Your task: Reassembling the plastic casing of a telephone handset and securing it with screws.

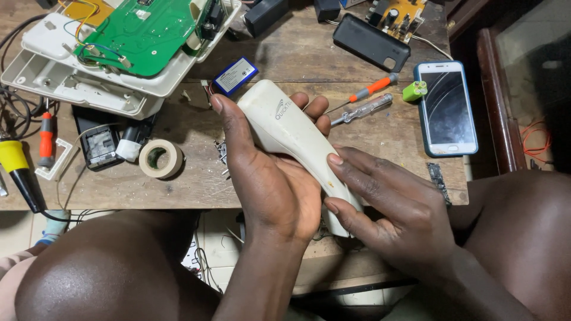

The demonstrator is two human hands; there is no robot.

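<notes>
Head view, items as I log them: cream plastic handset, held over the wooden table. Left hand cupped under it, thumb and fingers wrapped around its upper half. Right hand pinching its lower end, fingers partly curled. Beside the handset: tape roll leftward, smartphone rightward, orange-handled screwdriver just beyond.

- Handset, centre: smooth cream plastic, slight sheen
- Table: rough, worn bare wood
- Phone, right: glossy glass screen
- Circuit board, upper left: glossy green, in a matt off-white plastic casing
- Tape roll, left: matt, paper-like
- Screwdriver: clear plastic handle
</notes>
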